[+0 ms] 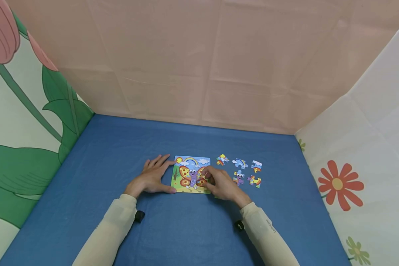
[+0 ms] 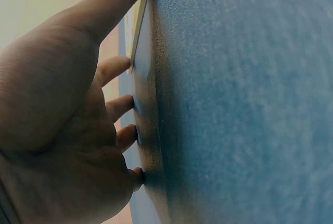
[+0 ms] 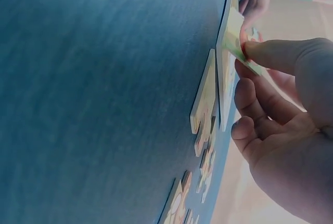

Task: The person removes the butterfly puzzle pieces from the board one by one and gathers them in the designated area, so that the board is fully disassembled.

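Note:
A jigsaw board (image 1: 174, 184) with a butterfly, a sun and a rainbow lies flat on the blue cloth. My left hand (image 1: 151, 178) is at its left side, fingers spread, thumb by the lower left corner and index fingertip near the upper left edge. Over the board's right part, my right hand (image 1: 224, 184) pinches a jigsaw piece between thumb and fingers. The right wrist view shows this greenish piece (image 3: 235, 41) tilted against the board's surface. From the head, the right hand hides most of it and part of the butterfly's right wing.
To the board's right lie several loose jigsaw pieces, among them a yellow and red one (image 1: 222, 159), a rainbow one (image 1: 240, 163) and a purple one (image 1: 239, 177). Another loose piece (image 3: 204, 96) lies beside the board's near right edge. Printed curtains enclose the table.

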### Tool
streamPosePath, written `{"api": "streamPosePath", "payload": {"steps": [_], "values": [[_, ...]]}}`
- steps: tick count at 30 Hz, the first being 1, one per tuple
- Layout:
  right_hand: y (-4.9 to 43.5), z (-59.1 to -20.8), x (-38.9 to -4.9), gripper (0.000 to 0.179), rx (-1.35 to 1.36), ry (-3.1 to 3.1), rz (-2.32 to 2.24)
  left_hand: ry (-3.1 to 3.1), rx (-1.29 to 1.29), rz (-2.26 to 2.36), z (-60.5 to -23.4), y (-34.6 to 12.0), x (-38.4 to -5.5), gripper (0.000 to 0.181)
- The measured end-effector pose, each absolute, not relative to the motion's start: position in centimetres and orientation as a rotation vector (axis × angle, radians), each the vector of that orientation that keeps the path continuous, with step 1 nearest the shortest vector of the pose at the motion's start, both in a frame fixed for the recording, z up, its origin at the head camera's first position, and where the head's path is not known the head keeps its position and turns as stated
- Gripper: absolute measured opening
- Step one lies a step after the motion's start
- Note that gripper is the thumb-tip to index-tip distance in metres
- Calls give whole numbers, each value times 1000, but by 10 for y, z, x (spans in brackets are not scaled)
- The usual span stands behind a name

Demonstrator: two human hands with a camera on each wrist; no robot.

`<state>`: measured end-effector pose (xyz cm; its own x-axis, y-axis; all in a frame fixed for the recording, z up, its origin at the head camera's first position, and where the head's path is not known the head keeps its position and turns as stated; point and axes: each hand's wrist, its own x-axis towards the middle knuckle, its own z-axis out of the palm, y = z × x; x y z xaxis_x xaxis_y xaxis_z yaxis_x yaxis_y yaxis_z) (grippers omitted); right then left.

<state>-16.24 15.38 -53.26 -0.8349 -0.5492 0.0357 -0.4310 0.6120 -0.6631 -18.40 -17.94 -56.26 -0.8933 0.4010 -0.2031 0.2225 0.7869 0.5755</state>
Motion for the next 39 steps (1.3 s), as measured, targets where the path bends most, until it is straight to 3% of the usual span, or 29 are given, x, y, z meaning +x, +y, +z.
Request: {"api": "streamPosePath", "payload": {"steps": [13, 39], "values": [[170, -525, -156, 14, -809, 2641, -1165, 2660, 483, 790, -561, -178, -183, 125], [272, -530, -123, 20, -560, 2726, -1297, 2665, 468, 782, -558, -177, -181, 124]]}}
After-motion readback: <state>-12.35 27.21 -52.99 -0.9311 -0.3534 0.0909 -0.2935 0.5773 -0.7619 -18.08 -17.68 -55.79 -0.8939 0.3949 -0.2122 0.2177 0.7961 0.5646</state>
